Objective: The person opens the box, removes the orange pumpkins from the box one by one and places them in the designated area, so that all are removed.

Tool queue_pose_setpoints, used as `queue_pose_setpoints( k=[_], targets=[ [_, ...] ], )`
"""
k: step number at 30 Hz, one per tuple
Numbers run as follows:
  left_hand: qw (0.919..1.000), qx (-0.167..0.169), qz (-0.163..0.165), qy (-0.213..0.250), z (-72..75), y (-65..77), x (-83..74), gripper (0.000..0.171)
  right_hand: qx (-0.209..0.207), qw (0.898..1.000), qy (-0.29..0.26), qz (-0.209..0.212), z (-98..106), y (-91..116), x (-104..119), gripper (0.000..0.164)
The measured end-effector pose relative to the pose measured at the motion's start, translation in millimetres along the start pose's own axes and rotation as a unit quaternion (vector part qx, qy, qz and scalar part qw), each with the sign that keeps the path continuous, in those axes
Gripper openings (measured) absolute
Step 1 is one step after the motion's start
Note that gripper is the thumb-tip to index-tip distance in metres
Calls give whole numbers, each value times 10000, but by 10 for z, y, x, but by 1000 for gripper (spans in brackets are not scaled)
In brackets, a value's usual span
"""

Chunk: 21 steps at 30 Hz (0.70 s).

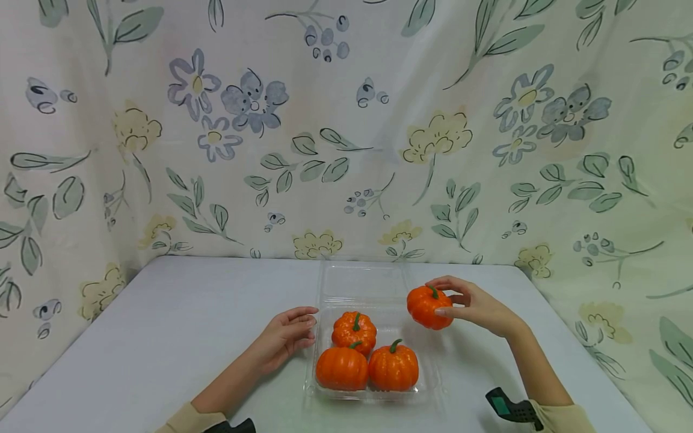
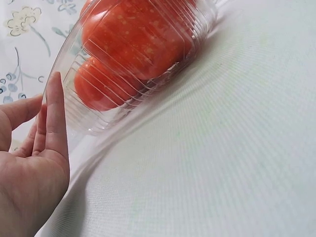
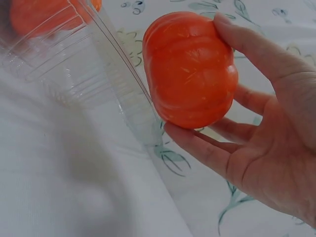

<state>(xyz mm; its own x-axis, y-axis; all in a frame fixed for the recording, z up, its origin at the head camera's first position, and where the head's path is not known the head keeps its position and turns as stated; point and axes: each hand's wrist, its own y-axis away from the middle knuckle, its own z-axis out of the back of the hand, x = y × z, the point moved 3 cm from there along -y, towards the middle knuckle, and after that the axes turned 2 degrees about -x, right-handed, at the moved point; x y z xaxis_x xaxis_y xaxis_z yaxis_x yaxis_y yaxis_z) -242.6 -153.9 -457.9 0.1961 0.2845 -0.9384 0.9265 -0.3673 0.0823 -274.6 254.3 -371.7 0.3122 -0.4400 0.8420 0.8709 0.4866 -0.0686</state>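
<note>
In the head view, my right hand grips a small orange toy pumpkin with a green stem, thumb on one side and fingers on the other. It is raised over the right edge of a clear plastic clamshell box. The right wrist view shows the held pumpkin's ribbed surface and the box wall beside it. Three more pumpkins sit in the box: one behind, one front left, one front right. My left hand rests its fairly straight fingers against the box's left rim.
The box lid lies folded back, away from me. A white table bears the box. Behind it hangs a floral curtain. A dark band is worn on the right wrist.
</note>
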Motion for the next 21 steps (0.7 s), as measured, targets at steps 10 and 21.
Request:
queue_pose_setpoints(
  k=[10, 21],
  targets=[
    [10000, -4, -44, 56, -5, 2, 4, 38, -465, 9986, 251, -69, 44, 1, -30, 60],
    [9999, -42, -60, 80, 4, 9, 9, 36, -1022, 9937, 418, -214, 100, 4, -80, 60]
  ],
)
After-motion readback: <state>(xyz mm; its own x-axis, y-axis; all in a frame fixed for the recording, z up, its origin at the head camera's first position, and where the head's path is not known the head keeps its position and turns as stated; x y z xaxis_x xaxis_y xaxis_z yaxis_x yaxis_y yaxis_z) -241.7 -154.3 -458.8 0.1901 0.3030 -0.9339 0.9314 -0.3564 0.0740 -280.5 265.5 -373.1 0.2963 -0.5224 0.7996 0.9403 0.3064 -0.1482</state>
